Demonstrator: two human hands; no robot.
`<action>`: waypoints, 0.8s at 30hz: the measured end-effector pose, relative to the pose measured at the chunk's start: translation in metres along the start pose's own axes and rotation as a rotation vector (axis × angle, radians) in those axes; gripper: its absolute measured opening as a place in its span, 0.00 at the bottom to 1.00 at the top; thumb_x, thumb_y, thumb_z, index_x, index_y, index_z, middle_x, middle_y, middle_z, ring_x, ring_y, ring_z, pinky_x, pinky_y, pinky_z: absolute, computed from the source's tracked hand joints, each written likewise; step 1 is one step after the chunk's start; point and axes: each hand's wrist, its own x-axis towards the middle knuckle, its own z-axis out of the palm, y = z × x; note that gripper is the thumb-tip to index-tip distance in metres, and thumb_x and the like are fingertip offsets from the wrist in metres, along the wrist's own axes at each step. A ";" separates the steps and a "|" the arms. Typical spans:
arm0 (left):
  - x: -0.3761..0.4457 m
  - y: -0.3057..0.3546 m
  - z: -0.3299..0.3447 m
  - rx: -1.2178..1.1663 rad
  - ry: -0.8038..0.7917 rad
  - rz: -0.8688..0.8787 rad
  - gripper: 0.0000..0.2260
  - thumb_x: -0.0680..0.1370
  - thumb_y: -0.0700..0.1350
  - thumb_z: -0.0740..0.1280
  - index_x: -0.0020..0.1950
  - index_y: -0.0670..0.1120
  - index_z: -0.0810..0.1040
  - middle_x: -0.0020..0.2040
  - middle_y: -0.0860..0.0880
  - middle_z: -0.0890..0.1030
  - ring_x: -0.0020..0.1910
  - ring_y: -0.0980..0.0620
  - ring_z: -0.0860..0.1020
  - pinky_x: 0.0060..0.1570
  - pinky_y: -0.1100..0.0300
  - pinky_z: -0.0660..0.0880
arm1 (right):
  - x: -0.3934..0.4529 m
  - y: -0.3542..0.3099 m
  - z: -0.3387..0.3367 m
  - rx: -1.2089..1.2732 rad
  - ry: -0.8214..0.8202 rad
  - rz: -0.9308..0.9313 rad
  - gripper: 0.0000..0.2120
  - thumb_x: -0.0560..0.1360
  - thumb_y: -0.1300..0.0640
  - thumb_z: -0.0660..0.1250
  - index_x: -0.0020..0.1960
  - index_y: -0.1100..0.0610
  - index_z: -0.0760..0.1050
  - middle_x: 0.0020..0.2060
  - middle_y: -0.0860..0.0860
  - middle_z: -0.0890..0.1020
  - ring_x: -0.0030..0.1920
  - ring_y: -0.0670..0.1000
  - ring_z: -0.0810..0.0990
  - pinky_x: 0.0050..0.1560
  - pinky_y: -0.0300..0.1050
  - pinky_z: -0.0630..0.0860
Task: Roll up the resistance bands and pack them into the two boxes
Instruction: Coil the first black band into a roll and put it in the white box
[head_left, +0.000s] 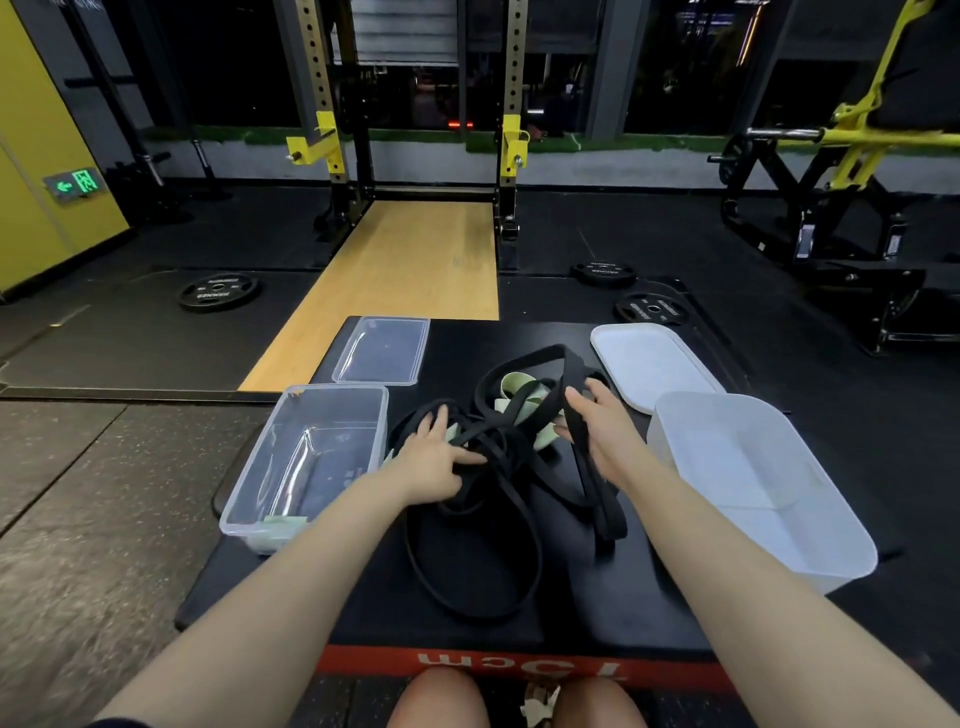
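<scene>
A tangled heap of black resistance bands (498, 467) lies in the middle of a black padded platform (519, 618), with a pale green band (524, 400) wound into it. My left hand (436, 457) rests on the left side of the heap, fingers spread over the black loops. My right hand (597, 421) grips a wide black band (587, 467) that runs from the top of the heap down toward the platform's front. A clear box (270, 499) stands at the left, a white box (810, 545) at the right.
A clear lid (384, 351) lies behind the clear box, a white lid (649, 364) behind the white box. Something pale green shows at the clear box's near end. Weight plates (218, 292) lie on the gym floor. A squat rack (415, 130) stands beyond.
</scene>
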 end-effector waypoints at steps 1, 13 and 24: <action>-0.002 0.003 -0.011 -0.074 -0.011 0.012 0.24 0.75 0.37 0.56 0.67 0.59 0.73 0.78 0.42 0.50 0.75 0.44 0.56 0.69 0.55 0.61 | 0.001 0.000 0.000 0.001 0.013 -0.002 0.05 0.81 0.60 0.58 0.55 0.60 0.70 0.52 0.54 0.79 0.47 0.54 0.80 0.52 0.47 0.76; -0.003 0.008 -0.058 -0.334 0.150 0.073 0.20 0.73 0.31 0.56 0.38 0.52 0.82 0.67 0.49 0.73 0.71 0.56 0.64 0.54 0.64 0.65 | -0.005 -0.056 0.011 0.169 -0.039 -0.183 0.11 0.81 0.62 0.57 0.56 0.64 0.76 0.51 0.60 0.82 0.52 0.56 0.82 0.57 0.49 0.78; 0.020 0.063 -0.096 -0.898 0.435 0.110 0.14 0.81 0.46 0.59 0.66 0.48 0.75 0.60 0.49 0.79 0.60 0.50 0.76 0.65 0.52 0.71 | -0.002 -0.099 0.040 0.194 -0.034 -0.281 0.11 0.81 0.60 0.59 0.57 0.66 0.75 0.52 0.62 0.80 0.52 0.57 0.79 0.59 0.52 0.77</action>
